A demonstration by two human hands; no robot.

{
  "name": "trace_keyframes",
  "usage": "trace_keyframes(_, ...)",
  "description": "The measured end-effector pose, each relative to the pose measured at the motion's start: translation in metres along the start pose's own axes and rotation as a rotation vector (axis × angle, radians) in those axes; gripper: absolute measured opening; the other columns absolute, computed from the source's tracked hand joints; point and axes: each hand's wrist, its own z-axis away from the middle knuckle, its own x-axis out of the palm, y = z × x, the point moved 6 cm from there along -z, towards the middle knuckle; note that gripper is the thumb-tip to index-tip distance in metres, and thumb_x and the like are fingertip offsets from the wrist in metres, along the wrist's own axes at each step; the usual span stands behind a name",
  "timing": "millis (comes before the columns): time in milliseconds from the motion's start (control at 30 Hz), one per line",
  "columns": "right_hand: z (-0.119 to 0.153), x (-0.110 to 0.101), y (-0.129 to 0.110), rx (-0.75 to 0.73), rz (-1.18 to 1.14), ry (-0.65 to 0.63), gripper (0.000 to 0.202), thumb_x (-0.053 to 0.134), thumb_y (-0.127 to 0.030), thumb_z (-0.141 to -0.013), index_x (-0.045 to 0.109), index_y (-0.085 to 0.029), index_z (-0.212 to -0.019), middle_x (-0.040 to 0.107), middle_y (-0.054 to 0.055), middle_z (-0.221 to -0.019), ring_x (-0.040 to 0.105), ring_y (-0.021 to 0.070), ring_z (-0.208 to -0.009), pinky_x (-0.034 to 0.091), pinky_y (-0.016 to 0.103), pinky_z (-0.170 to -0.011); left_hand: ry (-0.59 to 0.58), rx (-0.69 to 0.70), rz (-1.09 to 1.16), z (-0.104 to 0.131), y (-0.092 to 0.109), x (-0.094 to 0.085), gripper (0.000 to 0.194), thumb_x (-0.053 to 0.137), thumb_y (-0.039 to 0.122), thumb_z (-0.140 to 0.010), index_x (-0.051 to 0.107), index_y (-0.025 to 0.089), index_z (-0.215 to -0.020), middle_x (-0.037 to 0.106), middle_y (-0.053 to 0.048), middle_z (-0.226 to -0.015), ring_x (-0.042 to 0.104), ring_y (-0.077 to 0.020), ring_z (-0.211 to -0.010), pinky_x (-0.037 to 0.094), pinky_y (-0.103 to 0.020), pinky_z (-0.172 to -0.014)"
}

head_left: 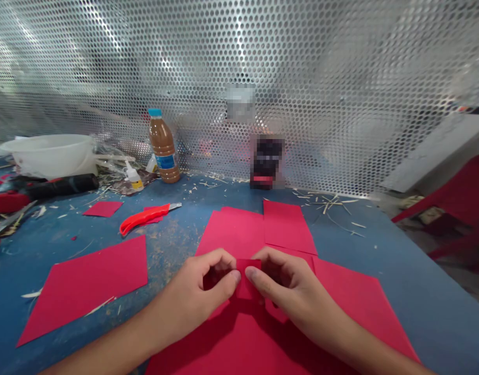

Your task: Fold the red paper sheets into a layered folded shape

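Observation:
A small red paper piece (248, 281) is pinched between both hands, low in the middle of the view. My left hand (208, 281) holds its left side, thumb against the fingers. On its right side my right hand (282, 276) grips it in the same way. Beneath the hands lie large red sheets (231, 344), and more red sheets (233, 229) overlap just beyond them. A separate red rectangle (289, 224) lies at the back right of these sheets. The fingers partly hide the edges of the held piece.
A red cutter (145, 217) with its blade out lies left of the sheets. Another red sheet (94, 286) is at the left. Behind stand a brown bottle (163, 148), a glue bottle (133, 177) and a white tub (53, 156), before a perforated metal panel (208, 62).

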Motion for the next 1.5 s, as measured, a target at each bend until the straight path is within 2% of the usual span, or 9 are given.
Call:
trace_keyframes(800,0.0006,-0.0004,0.0003,-0.008,0.018,0.011,0.03,0.061,-0.046,-0.101,0.059,-0.02,-0.084,0.048,-0.005,-0.068,0.042,0.0119,-0.062,0.034,0.028,-0.057,-0.013,-0.016,0.003,0.0004,0.0014,0.0006,0.019,0.053,0.032,-0.101,0.054,0.021,-0.086,0.046,0.006,-0.075,0.042,-0.013,-0.07,0.035,-0.026,-0.066)
trace_keyframes(1100,0.0012,-0.0006,0.0046,-0.007,0.012,0.001,0.036,0.063,-0.051,-0.099,0.058,-0.021,-0.081,0.052,-0.004,-0.066,0.044,0.0123,-0.061,0.033,0.028,-0.056,0.013,-0.012,-0.01,0.0023,0.002,0.0008,0.02,0.056,0.035,-0.101,0.056,0.021,-0.087,0.05,0.005,-0.076,0.046,-0.0136,-0.072,0.037,-0.027,-0.067)
trace_keyframes(1333,0.0011,-0.0002,0.0018,0.014,-0.12,-0.005,0.039,0.069,-0.054,-0.097,0.061,-0.02,-0.078,0.057,-0.004,-0.061,0.04,0.0093,-0.051,0.03,0.027,-0.051,0.029,-0.046,0.036,0.0001,0.0008,-0.0013,0.022,0.059,0.037,-0.098,0.055,0.02,-0.084,0.053,0.004,-0.075,0.046,-0.0133,-0.07,0.038,-0.027,-0.065)
trace_keyframes(1500,0.0051,-0.0003,-0.0026,-0.011,-0.152,-0.023,0.04,0.067,-0.055,-0.098,0.062,-0.02,-0.08,0.054,-0.005,-0.063,0.041,0.0093,-0.055,0.031,0.026,-0.053,0.031,-0.04,0.0,0.0005,0.0029,-0.001,0.023,0.06,0.037,-0.097,0.056,0.02,-0.083,0.055,0.004,-0.074,0.047,-0.0136,-0.07,0.038,-0.027,-0.066)
